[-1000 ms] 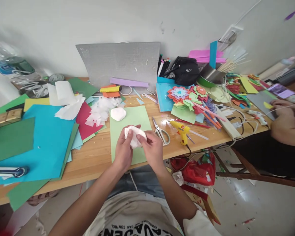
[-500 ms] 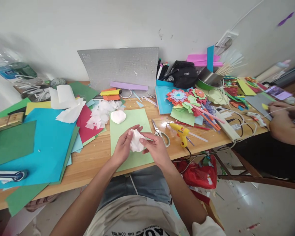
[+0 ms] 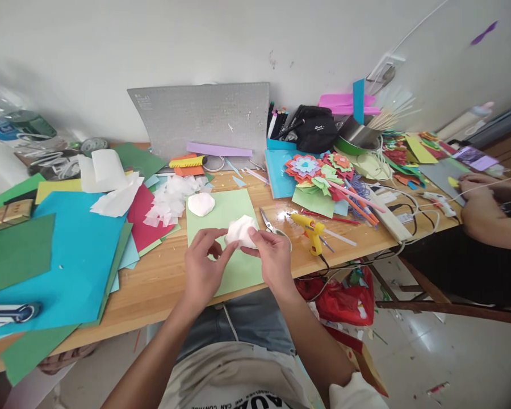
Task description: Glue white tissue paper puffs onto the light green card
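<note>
1. Far to the left of the two hands, a large blue sheet (image 3: 68, 250) lies flat on the tabletop (image 3: 162, 272) over green and red sheets, a loose stack spread out so each colour shows at an edge.
2. Nearer, up and to the left of the left hand, a heap of white tissue scraps (image 3: 172, 199) sits on the red sheet (image 3: 142, 218), close enough to reach.
3. The left hand (image 3: 202, 270) hovers over the pale green sheet (image 3: 225, 227). Its grip is a light pinch: thumb and forefinger tips meet the near-left edge of a crumpled white tissue ball (image 3: 241, 231), while the other fingers stay curled clear, so the soft paper is steadied and not crushed.
4. The tissue ball is held between both hands just above the green sheet, which serves as a clean working mat under it.
5. Beyond the left grip, at the far end of the same sheet, a second white ball (image 3: 201, 204) rests alone, set out of the way.
6. The right hand (image 3: 275, 255) closes thumb and fingers on the ball's right side, so its grip is clamped on the tissue from the opposite side.
7. Just right of that hand lie scissors (image 3: 268, 222), partly hidden by it, and a yellow glue gun (image 3: 309, 230) propped with its cord trailing off the edge.
8. Far right, another person's hand (image 3: 479, 199) rests on the tabletop's end.
</note>
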Demonstrator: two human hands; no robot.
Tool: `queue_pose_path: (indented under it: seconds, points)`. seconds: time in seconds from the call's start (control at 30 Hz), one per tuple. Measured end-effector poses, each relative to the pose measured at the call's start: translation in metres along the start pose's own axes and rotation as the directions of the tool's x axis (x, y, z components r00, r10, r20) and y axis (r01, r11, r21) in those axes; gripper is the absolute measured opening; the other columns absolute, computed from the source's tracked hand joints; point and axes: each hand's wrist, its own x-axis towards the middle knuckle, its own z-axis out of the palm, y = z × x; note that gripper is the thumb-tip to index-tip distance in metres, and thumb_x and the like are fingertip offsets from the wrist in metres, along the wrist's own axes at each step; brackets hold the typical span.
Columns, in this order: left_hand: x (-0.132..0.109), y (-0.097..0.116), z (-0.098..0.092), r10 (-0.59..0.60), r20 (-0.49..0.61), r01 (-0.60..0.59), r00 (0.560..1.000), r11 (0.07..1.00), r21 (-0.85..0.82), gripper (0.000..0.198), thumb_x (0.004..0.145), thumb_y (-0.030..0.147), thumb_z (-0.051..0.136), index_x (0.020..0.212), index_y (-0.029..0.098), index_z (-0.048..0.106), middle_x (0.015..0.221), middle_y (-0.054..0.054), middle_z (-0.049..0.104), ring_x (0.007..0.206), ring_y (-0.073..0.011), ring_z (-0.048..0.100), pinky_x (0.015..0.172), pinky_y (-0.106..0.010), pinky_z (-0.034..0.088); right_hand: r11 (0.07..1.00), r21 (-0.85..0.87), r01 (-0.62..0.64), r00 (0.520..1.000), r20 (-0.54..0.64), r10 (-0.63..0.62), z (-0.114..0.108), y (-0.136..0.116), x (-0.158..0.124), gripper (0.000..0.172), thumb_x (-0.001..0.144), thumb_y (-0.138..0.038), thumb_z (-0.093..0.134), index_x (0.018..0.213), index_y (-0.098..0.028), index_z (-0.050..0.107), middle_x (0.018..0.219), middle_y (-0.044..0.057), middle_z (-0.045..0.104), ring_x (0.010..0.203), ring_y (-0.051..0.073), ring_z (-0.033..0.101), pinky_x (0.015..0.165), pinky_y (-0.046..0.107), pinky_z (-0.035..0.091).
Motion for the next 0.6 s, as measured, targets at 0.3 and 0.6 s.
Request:
queue_pose_path:
  seconds: [0.3, 0.6]
  points:
    - [0.010, -0.011, -0.002, -0.157, 0.264, 0.231, 0.952, 0.932, -0.280, 0.036, 0.081, 0.036, 0.072, 0.114, 0.021, 0.068, 0.090, -0.002, 0.068, 0.075, -0.0135, 0.058, 0.068, -0.024, 0.045, 0.993, -0.114, -0.014, 0.976, 0.212, 0.038, -0.006, -0.007, 0.002, 0.061, 0.080, -0.051, 0.070, 0.135, -0.028, 0.061, 0.091, 0.001, 0.072, 0.086, 0.020, 0.069, 0.073, 0.038, 0.066]
    - [0.023, 0.000, -0.005, -0.140, 0.404, 0.191, 0.904, 0.978, -0.088, 0.029, 0.085, 0.047, 0.065, 0.096, 0.021, 0.071, 0.085, -0.002, 0.067, 0.063, -0.0128, 0.054, 0.057, -0.025, 0.042, 0.987, -0.158, -0.021, 0.972, 0.226, 0.057, -0.010, -0.006, 0.003, 0.039, 0.078, -0.051, 0.071, 0.099, -0.019, 0.070, 0.109, 0.005, 0.068, 0.086, 0.019, 0.069, 0.069, 0.034, 0.066]
